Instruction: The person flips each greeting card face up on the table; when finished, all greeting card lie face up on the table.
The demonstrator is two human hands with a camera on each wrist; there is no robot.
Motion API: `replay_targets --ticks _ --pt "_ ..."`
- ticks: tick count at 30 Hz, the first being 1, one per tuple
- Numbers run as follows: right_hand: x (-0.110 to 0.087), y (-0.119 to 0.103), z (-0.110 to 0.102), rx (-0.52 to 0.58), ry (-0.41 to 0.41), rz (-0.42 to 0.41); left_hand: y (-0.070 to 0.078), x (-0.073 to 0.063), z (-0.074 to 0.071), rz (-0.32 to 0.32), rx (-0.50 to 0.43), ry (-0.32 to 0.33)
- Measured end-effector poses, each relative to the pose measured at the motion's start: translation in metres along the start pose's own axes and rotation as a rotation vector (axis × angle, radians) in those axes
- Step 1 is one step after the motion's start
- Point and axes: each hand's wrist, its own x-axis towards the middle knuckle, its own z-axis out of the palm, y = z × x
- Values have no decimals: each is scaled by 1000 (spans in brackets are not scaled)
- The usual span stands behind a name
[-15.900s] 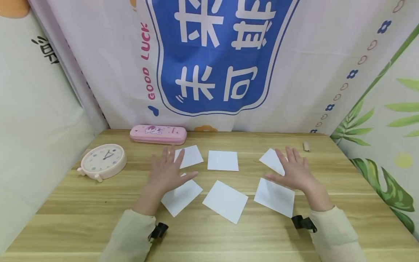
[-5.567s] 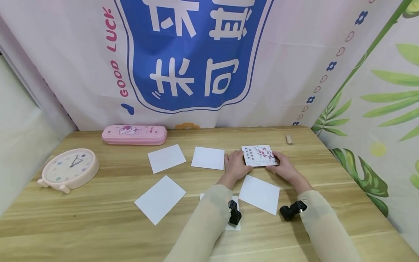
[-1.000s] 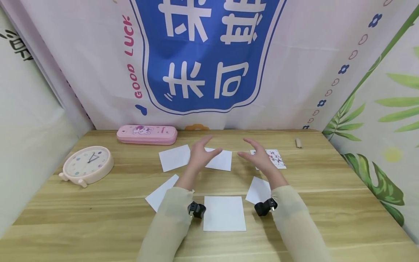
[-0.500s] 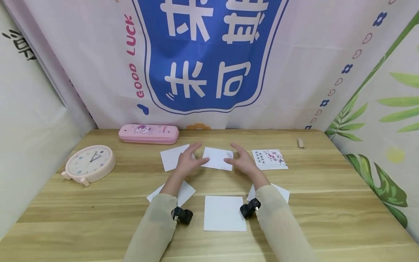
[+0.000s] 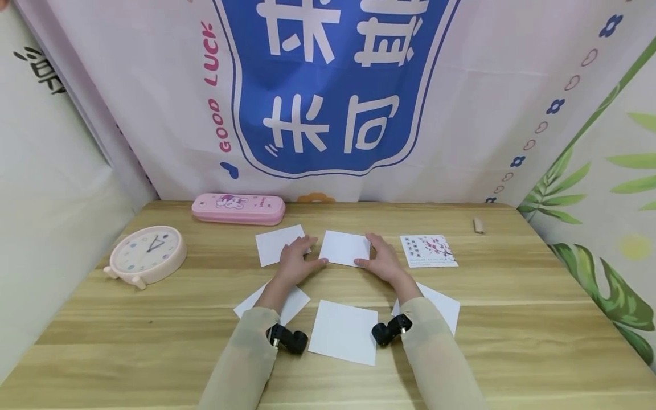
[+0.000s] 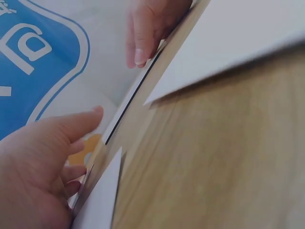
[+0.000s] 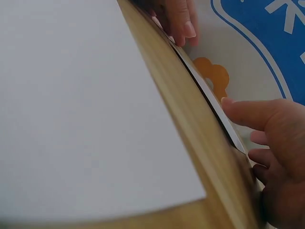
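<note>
At the middle of the back row lies a blank white card [image 5: 345, 248], flat on the wooden table [image 5: 169, 353]. My left hand [image 5: 296, 263] is at its left side, thumb tip near the front corner, fingers over part of the back-left card [image 5: 269, 246]. On the opposite side my right hand [image 5: 383, 261] has its fingertips right at the card's edge. Both hands are spread, thumb apart from the fingers, as the left thumb [image 6: 86, 123] and right thumb [image 7: 248, 113] show in the wrist views. A card with red blossoms and characters [image 5: 429, 251] lies to the right.
Blank cards fill the front row: a left card [image 5: 295, 305] and a right card [image 5: 442, 304] partly under the arms, and a middle card [image 5: 343, 332] between the wrist cameras. Around them are a pink pencil case [image 5: 238, 209], a round clock [image 5: 148, 254] and a small beige object [image 5: 479, 226].
Both hands, earlier at the blossom card, have moved left and lowered to the sides of the back-middle card. The blossom card now lies released. The front-middle card has turned slightly.
</note>
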Motion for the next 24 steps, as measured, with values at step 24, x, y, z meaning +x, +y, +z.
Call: replay_targets --ticks 24 --pt "-3 1 2 -232 -21 -21 -2 -3 6 55 278 -32"
